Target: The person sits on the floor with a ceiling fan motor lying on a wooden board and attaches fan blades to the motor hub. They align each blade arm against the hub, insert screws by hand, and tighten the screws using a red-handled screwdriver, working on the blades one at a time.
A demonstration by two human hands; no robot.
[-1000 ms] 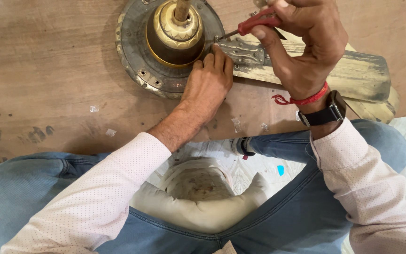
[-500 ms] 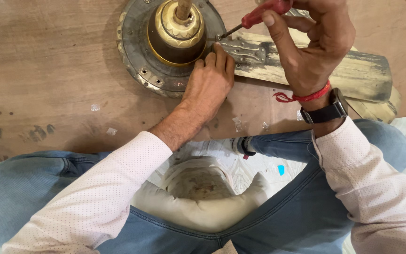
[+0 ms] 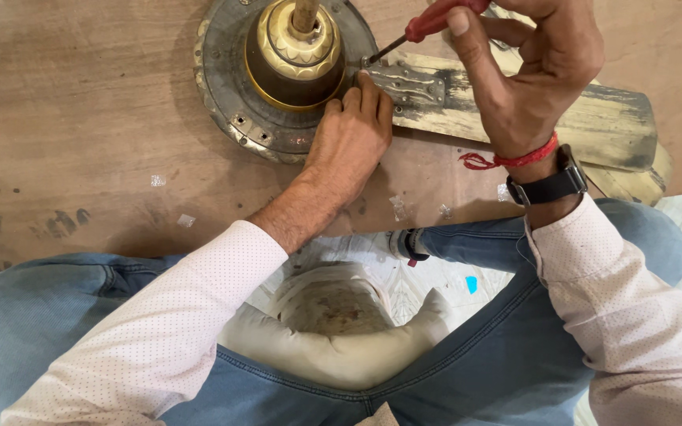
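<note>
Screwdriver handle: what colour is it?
Red; the screwdriver handle shows best in the head view, in the right hand.

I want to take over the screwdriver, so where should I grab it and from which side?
Grip the red handle of the screwdriver, coming from the upper right where the right hand holds it. The shaft slants down-left, tip at the fan blade bracket.

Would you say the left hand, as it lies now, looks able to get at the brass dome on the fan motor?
Probably yes: the left hand rests on the motor rim with its fingertips beside the brass dome, and nothing lies between them.
</note>
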